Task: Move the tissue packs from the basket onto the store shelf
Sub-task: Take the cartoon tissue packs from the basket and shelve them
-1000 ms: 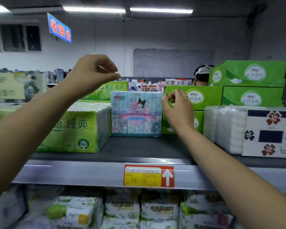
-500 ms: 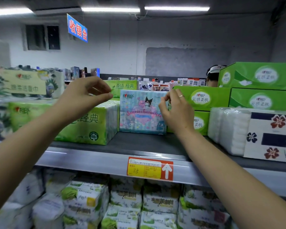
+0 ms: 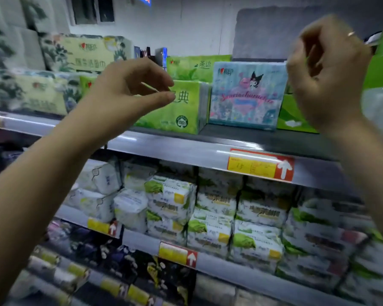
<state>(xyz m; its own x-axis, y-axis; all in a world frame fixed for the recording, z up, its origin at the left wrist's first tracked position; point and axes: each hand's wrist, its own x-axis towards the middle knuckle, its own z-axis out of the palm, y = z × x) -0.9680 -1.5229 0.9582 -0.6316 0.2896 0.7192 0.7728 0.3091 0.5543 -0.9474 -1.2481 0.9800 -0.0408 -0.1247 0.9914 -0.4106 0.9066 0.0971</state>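
Note:
A pale blue tissue pack (image 3: 245, 93) with cartoon characters stands upright on the top shelf (image 3: 263, 140), between green packs. My right hand (image 3: 325, 71) hovers just right of its upper corner, fingers loosely curled, off the pack and holding nothing. My left hand (image 3: 128, 96) hangs in front of the green tissue pack (image 3: 177, 107) to the left, thumb and fingers apart and empty. The basket is out of view.
Green tissue boxes (image 3: 296, 115) sit right of the blue pack, floral packs (image 3: 31, 93) at far left. A yellow and red price tag (image 3: 260, 166) marks the shelf edge. Lower shelves hold several white-green packs (image 3: 208, 217) and dark packs (image 3: 119, 261).
My right hand has let go of the blue pack's top corner and lifted away. The left hand dropped lower. The view swung down and left, showing the lower shelves.

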